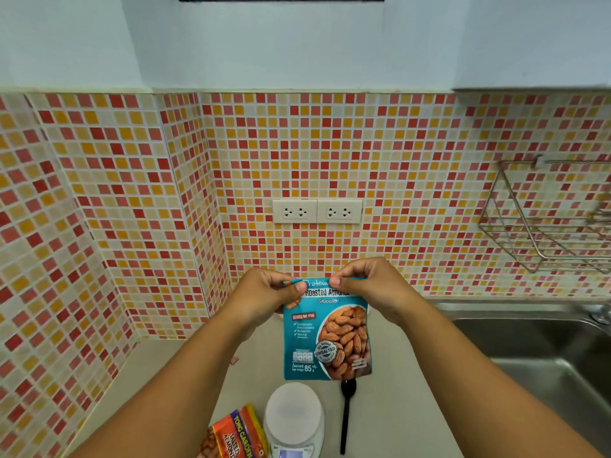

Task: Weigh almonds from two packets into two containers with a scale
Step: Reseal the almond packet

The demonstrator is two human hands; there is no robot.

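A teal packet of roasted almonds (325,335) hangs upright in the air above the counter. My left hand (267,292) pinches its top left corner and my right hand (370,285) pinches the top edge just right of the middle. Below the packet, a white round kitchen scale (294,418) sits on the counter with nothing on its platform. To the scale's left lies an orange packet of salted almonds (236,434), partly cut off by the bottom edge. A black spoon (346,414) lies to the right of the scale. No containers are visible.
The beige counter (158,375) meets a mosaic tiled wall behind and on the left. A steel sink (545,358) fills the right side, with a tap base (600,314) at its back. A wire rack (549,219) hangs on the wall above it. Two double sockets (316,211) sit on the back wall.
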